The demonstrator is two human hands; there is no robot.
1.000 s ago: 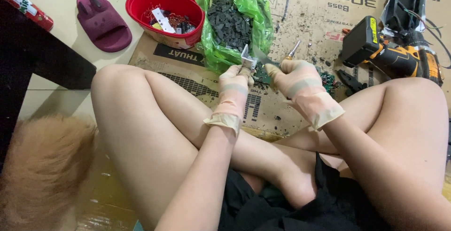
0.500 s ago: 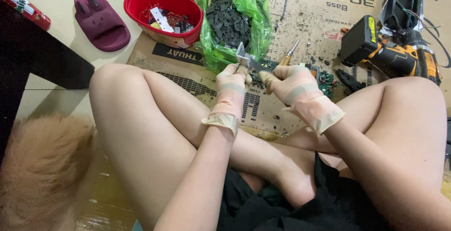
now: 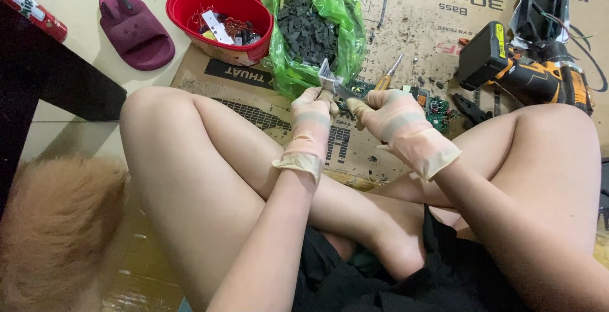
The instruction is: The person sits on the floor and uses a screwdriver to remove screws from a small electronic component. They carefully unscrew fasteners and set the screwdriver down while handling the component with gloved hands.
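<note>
Both gloved hands have drawn in from the flattened brown cardboard sheet [image 3: 406, 20] toward the knees since a second ago; the left hand [image 3: 312, 118] now pinches a small silvery metal piece [image 3: 325, 73] just below the green plastic bag of dark grey chips [image 3: 314, 29], fingers together on it; the right hand [image 3: 392, 116] is curled round a wooden-handled tool [image 3: 388, 77] beside it. Judging from that, the prying work goes on close to the body; the green circuit board [image 3: 431, 106] lies right of the bag, the red plastic bowl of scraps [image 3: 219, 17] left of it, the yellow-and-black cordless drill [image 3: 517, 71] further right.
</note>
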